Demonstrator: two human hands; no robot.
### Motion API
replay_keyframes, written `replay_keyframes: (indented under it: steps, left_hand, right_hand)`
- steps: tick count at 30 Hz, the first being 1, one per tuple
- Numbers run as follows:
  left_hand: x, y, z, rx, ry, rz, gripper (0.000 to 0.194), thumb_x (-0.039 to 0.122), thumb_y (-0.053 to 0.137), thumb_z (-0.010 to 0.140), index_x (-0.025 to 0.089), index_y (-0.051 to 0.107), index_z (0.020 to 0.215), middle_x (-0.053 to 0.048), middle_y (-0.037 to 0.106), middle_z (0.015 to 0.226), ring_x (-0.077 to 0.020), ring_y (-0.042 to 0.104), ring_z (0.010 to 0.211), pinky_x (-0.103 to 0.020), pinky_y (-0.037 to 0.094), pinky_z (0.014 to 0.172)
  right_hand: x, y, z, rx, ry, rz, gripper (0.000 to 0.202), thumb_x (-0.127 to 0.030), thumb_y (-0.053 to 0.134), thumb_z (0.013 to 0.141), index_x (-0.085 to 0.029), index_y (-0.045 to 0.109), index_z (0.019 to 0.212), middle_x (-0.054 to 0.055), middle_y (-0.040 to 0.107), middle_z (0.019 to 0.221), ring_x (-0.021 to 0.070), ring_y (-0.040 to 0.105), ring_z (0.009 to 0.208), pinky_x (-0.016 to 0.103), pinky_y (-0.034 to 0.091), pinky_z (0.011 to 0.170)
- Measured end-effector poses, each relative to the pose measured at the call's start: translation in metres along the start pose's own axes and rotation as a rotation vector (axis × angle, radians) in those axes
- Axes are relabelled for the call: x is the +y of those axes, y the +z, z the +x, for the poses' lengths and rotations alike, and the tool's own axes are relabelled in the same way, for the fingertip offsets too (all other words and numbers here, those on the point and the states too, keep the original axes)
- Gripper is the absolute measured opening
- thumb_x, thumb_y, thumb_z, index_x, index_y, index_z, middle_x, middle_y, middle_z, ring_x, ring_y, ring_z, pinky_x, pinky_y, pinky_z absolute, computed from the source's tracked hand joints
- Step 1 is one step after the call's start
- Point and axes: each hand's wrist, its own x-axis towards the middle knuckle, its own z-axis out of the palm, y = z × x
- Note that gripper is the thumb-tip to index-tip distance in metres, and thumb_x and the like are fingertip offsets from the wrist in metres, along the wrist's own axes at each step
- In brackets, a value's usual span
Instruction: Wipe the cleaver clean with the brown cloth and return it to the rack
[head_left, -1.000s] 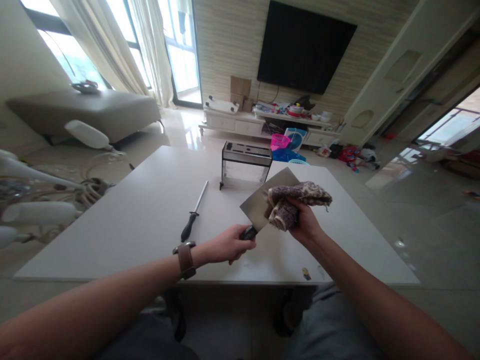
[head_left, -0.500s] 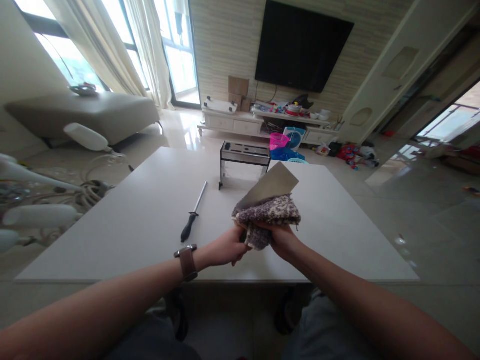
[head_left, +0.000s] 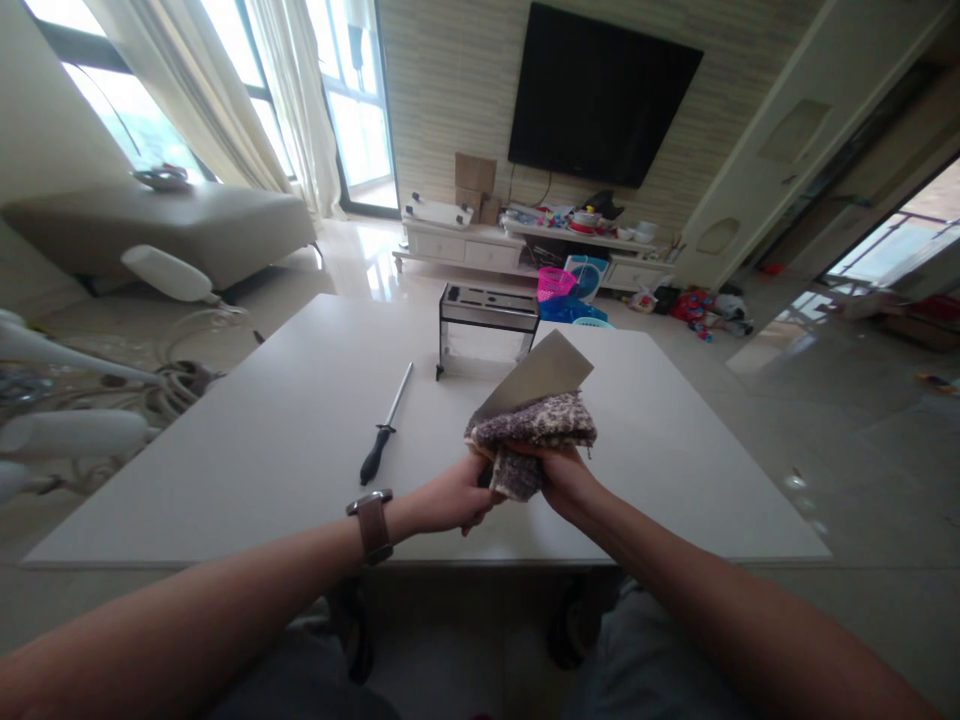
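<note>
A cleaver [head_left: 536, 375] with a broad grey blade is held over the near part of the white table, its blade slanting up to the right. My left hand [head_left: 457, 492], with a watch at the wrist, is closed around its handle, which is mostly hidden. My right hand [head_left: 564, 480] grips a speckled brown-and-white cloth [head_left: 536, 425] that lies against the lower part of the blade. On the table to the left rests a sharpening steel [head_left: 386, 425] with a black handle. Behind the cleaver stands a knife block [head_left: 487, 305] with slots in its top.
The white table [head_left: 300, 400] spreads out in front of me. Beyond it are a pink basket [head_left: 555, 283], a blue bag [head_left: 577, 312] and a low cabinet [head_left: 450, 245] under a television [head_left: 604, 95]. White lamp parts [head_left: 169, 273] and cables crowd the left side.
The cleaver blade has tipped slightly lower and to the left against the cloth. Both hands keep their hold, and the view has shifted a little.
</note>
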Motion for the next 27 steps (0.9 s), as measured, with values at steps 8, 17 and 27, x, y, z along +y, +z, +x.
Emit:
replay_keyframes:
  steps: [8, 17, 27]
  left_hand:
    - [0.018, -0.007, 0.005, -0.022, 0.007, 0.053, 0.017, 0.032, 0.058, 0.088, 0.02, 0.047, 0.094, 0.01, 0.046, 0.053, -0.0082, 0.044, 0.038, -0.019, 0.04, 0.036]
    - [0.027, -0.006, 0.002, -0.094, -0.007, 0.072, 0.017, 0.033, 0.06, 0.086, 0.02, 0.049, 0.091, 0.008, 0.046, 0.057, -0.0088, 0.046, 0.042, -0.02, 0.041, 0.038]
    - [0.028, -0.007, -0.001, -0.048, -0.015, -0.018, 0.019, 0.034, 0.061, 0.085, 0.02, 0.049, 0.09, 0.01, 0.043, 0.054, -0.008, 0.042, 0.039, -0.02, 0.039, 0.036]
  right_hand:
    - [-0.026, -0.006, 0.032, 0.003, -0.098, 0.103, 0.035, -0.016, 0.09, 0.05, -0.019, 0.073, 0.08, 0.003, 0.079, 0.084, 0.0227, 0.073, 0.077, 0.036, 0.06, 0.077]
    - [-0.075, -0.055, 0.073, 0.063, -0.146, 0.165, 0.021, -0.014, 0.078, 0.069, -0.023, 0.072, 0.087, -0.001, 0.079, 0.085, 0.0169, 0.073, 0.074, 0.031, 0.064, 0.071]
    - [-0.071, -0.04, 0.056, -0.019, -0.101, 0.198, 0.016, -0.024, 0.078, 0.073, -0.023, 0.074, 0.089, -0.001, 0.079, 0.086, 0.0172, 0.072, 0.072, 0.032, 0.063, 0.071]
